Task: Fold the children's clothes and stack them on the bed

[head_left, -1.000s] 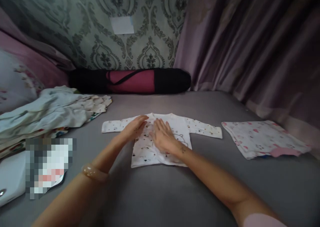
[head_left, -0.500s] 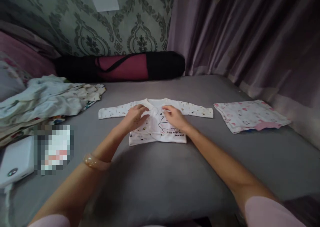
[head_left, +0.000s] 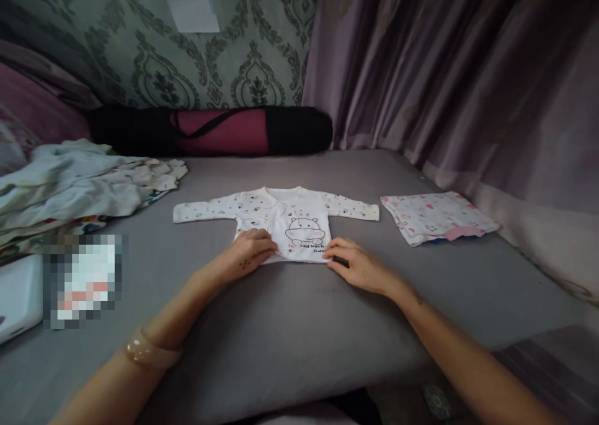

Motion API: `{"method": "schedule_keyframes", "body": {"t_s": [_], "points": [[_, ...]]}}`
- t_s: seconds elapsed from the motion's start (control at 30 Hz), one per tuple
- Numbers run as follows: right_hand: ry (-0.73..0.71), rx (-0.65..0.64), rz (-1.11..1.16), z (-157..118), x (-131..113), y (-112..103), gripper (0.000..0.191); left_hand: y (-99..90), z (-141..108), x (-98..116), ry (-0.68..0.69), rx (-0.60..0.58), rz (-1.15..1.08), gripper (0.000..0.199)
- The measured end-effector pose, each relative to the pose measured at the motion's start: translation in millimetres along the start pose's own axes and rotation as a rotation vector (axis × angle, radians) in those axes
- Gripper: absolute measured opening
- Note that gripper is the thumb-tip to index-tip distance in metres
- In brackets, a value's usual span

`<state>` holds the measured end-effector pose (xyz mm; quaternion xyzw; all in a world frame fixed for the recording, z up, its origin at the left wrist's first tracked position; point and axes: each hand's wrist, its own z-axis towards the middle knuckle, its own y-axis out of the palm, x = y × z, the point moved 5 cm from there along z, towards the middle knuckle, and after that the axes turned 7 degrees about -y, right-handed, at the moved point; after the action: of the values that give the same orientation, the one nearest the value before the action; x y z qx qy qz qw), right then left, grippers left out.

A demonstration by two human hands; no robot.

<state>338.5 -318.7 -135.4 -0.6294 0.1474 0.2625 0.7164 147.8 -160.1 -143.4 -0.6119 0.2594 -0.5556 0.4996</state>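
A white long-sleeved baby shirt point(head_left: 299, 216) lies spread face up, collar away from me, both sleeves stretched out sideways. Small prints dot its sleeves and one front panel; a cartoon bear-like animal and lettering mark the other. My left hand point(head_left: 250, 253) is closed at the lower left of the shirt, fingers together on the fabric near the hem; its fingertips are partly hidden. At the lower right corner, my right hand point(head_left: 358, 268) has the hem edge between thumb and fingers. A bangle circles my left forearm.
The shirt lies on a grey sheet point(head_left: 290, 325). A folded white cloth with pink prints point(head_left: 435, 216) is at right, rumpled clothes point(head_left: 70, 181) at left. Nearer left are a white device point(head_left: 21, 297) and a pixelated item point(head_left: 88, 278). A black-and-maroon bag point(head_left: 224, 130) lies along the wall.
Both hands have moved from the shirt's collar and chest down toward me to its bottom hem, taking hold there. The view has shifted slightly, and the animal print is now uncovered.
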Motion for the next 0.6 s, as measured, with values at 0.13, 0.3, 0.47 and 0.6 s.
{"method": "schedule_keyframes", "body": {"t_s": [0.13, 0.3, 0.47, 0.6], "points": [[-0.074, -0.007, -0.046, -4.2, -7.2, -3.8, 0.026, -2.6, -7.4, 0.2, -0.041, 0.018, 0.041, 0.029], [-0.082, 0.045, -0.023, 8.8, -2.8, -9.6, 0.027, -10.5, 4.3, 2.8, -0.067, 0.064, 0.077, 0.027], [0.067, 0.159, -0.253, 55.7, 16.7, 4.0, 0.046, 3.6, 56.6, 4.9, -0.132, 0.225, 0.163, 0.036], [0.114, 0.065, -0.394, 78.1, 24.4, 34.6, 0.06, 31.8, 77.1, -8.1, -0.341, 0.195, 0.339, 0.051]]}}
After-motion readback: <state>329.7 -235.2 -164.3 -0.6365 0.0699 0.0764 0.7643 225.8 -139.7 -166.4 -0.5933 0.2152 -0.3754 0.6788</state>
